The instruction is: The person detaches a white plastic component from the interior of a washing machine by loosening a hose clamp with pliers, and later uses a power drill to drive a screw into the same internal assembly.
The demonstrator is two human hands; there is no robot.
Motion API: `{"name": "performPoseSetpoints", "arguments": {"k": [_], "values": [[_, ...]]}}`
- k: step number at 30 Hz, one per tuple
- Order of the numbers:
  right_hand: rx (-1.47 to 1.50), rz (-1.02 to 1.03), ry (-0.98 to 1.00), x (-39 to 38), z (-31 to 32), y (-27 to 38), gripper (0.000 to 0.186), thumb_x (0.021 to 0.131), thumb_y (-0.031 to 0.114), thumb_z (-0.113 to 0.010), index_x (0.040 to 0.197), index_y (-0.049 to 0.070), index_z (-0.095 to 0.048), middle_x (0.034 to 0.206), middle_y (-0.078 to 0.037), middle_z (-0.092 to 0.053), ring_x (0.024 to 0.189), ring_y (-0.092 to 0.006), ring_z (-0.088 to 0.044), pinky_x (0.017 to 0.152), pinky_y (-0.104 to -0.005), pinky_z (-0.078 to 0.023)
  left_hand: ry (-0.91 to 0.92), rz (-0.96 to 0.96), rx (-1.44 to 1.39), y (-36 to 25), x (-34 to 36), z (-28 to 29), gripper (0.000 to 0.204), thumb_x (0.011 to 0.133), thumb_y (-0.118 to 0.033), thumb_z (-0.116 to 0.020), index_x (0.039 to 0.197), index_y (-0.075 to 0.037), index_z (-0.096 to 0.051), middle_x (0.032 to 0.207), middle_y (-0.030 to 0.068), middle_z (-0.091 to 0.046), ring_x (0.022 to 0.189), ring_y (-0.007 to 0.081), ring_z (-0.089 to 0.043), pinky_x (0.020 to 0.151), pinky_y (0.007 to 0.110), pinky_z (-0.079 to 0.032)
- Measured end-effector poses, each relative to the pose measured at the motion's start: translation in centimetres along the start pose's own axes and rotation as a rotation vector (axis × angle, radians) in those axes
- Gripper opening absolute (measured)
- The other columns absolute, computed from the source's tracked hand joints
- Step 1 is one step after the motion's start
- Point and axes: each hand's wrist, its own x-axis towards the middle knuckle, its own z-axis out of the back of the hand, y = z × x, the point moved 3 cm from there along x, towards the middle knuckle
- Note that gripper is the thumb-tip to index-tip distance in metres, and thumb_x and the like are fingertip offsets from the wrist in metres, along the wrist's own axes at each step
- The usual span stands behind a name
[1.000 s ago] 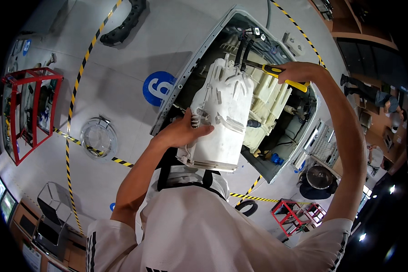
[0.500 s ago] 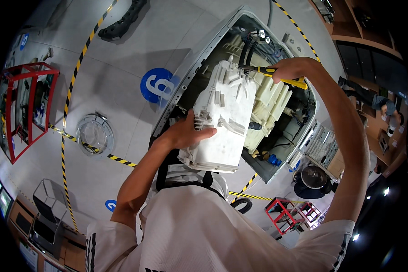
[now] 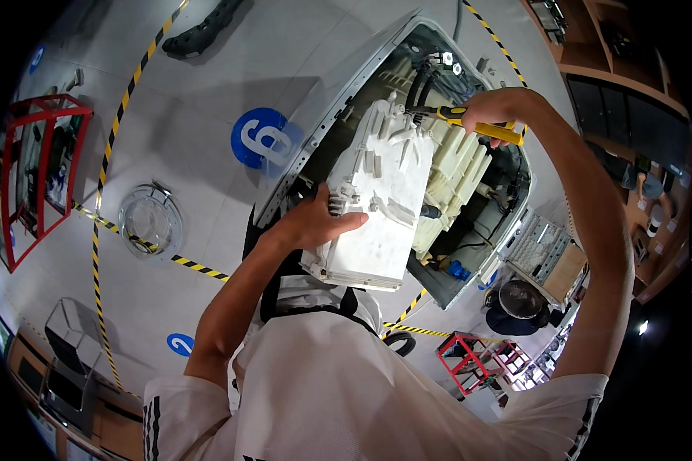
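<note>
Pliers (image 3: 500,132) in the right hand, white housing (image 3: 384,238) under the left

The right hand (image 3: 494,114) is closed around the yellow-and-black handles, fingers curled; the tool's jaws point left at the lower ends of two black hoses (image 3: 421,86), beside the top of the housing. Whether they bite on anything there cannot be told. The left hand (image 3: 309,223), well apart from the right, is partly open: its thumb lies across the housing's front face, while the other fingers go to its left edge, partly out of sight.

The housing sits tilted in front of an open grey cabinet (image 3: 308,147), its lower end near the wearer's waist. Just to its right is a cream ribbed tub (image 3: 460,173), with a blue part (image 3: 458,270) lower down.

Farther left, a round clear door (image 3: 151,223) lies on the floor near a red-framed rack (image 3: 46,173).
</note>
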Motion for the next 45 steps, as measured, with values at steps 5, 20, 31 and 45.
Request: {"name": "performPoseSetpoints", "arguments": {"k": [5, 20, 31, 45], "values": [[-0.003, -0.064, 0.025, 0.3, 0.9, 0.4, 0.036, 0.08, 0.031, -0.058, 0.105, 0.006, -0.055, 0.081, -0.007, -0.057, 0.07, -0.0191, -0.062, 0.061, -0.0355, -0.052, -0.016, -0.034, -0.023, 0.3, 0.2, 0.0, 0.112, 0.069, -0.068, -0.059, 0.14, 0.01, -0.019, 0.132, 0.0286, -0.045, 0.125, 0.0372, -0.044, 0.104, 0.036, -0.034], [-0.064, -0.209, 0.068, -1.5, 2.0, 3.8, 0.051, 0.083, 0.052, -0.056, 0.109, 0.008, -0.05, 0.083, -0.014, -0.057, 0.073, -0.0293, -0.063, 0.068, -0.0464, -0.053, -0.032, 0.015, 0.047, 0.5, 0.4, -0.1, 0.117, 0.068, -0.071, -0.056, 0.143, 0.006, -0.013, 0.131, 0.0292, -0.046, 0.123, 0.0383, -0.045, 0.102, 0.038, -0.036], [-0.044, -0.211, 0.096, -0.9, 1.5, 3.4, 0.05, 0.084, 0.054, -0.054, 0.092, 0.005, -0.049, 0.074, -0.013, -0.057, 0.062, -0.0255, -0.059, 0.06, -0.0414, -0.052, -0.05, 0.023, 0.079, 0.8, 0.4, -0.2, 0.113, 0.069, -0.069, -0.056, 0.143, 0.006, -0.013, 0.131, 0.0288, -0.046, 0.123, 0.0368, -0.046, 0.102, 0.037, -0.036], [-0.007, -0.155, 0.094, 0.7, 0.8, 1.8, 0.039, 0.081, 0.044, -0.056, 0.09, 0.007, -0.05, 0.076, -0.013, -0.054, 0.059, -0.0237, -0.056, 0.057, -0.0398, -0.05, 0.011, -0.009, -0.03, 1.0, 0.7, -0.1, 0.115, 0.069, -0.07, -0.056, 0.142, 0.009, -0.014, 0.129, 0.0279, -0.049, 0.123, 0.0354, -0.047, 0.101, 0.036, -0.037]]}}
